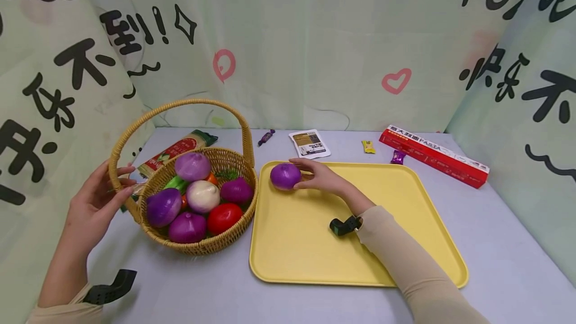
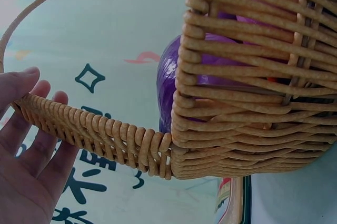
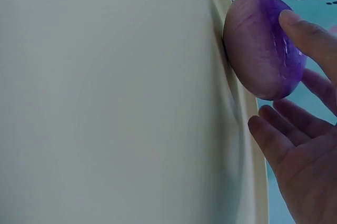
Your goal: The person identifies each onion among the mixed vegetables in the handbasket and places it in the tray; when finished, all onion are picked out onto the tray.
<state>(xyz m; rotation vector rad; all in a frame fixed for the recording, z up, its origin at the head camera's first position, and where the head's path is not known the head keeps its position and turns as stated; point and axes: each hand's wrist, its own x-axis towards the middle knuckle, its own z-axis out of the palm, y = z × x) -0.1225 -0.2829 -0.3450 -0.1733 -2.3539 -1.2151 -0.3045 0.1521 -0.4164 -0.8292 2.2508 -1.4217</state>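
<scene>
In the head view a wicker basket (image 1: pixel 200 249) with a tall arched handle stands at the left. Its contents include several purple onions (image 1: pixel 186 227), a white onion (image 1: pixel 203 196) and a red tomato (image 1: pixel 224 218). My left hand (image 1: pixel 92 204) holds the handle near its lower left end; the left wrist view shows the thumb on one side of the handle (image 2: pixel 89 124) and fingers on the other. A single purple onion (image 1: pixel 285 176) sits at the far left corner of the yellow tray (image 1: pixel 306 244). My right hand (image 1: pixel 321 179) grips it between thumb and index finger, the other fingers (image 3: pixel 271 140) apart from it.
Behind the basket lies a red and green packet (image 1: pixel 173 154). Along the back are a purple candy (image 1: pixel 266 137), a white pouch (image 1: pixel 309 144), a yellow candy (image 1: pixel 368 146), another purple candy (image 1: pixel 398 157) and a long red box (image 1: pixel 434 156). Printed curtains (image 1: pixel 306 49) enclose the table.
</scene>
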